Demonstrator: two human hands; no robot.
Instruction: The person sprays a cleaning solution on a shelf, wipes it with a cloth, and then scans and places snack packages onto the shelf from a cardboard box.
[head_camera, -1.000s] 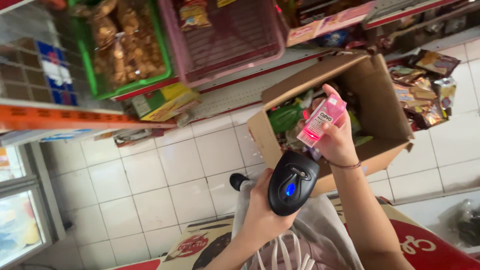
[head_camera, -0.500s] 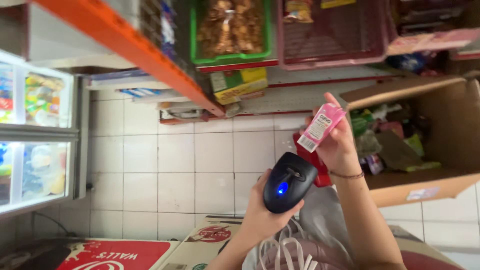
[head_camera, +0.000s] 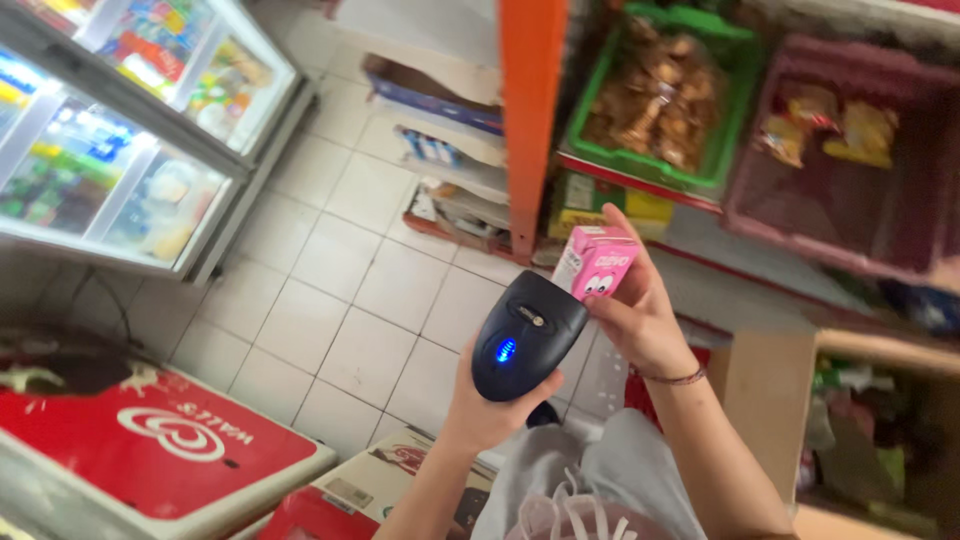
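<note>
The left hand (head_camera: 490, 405) is wrapped around a black scanner (head_camera: 527, 335), its grip pressed tight on the handle from below, so the fingers are mostly hidden behind the body. A blue light glows on the scanner's top face, and its head tilts up toward the carton (head_camera: 595, 262). The right hand (head_camera: 640, 320) holds that small pink carton, its grip pinching the box between thumb and fingers from the right side; one finger reaches up past the carton's top edge. The carton sits just above and right of the scanner's head, touching or nearly touching it; I cannot tell which. A thin band circles the right wrist.

Both hands hover over a white tiled floor (head_camera: 340, 290). Behind the carton an orange post (head_camera: 528, 110) runs up the shelving. Right of it stands a green basket (head_camera: 655, 95) of brown snacks, and further right a dark red basket (head_camera: 850, 170) with yellow packets. At the lower right an open cardboard box (head_camera: 770, 400) holds mixed goods. A glass-door cooler (head_camera: 120, 140) fills the upper left, and a red chest freezer (head_camera: 150, 440) lies at the lower left, well apart from the hands
</note>
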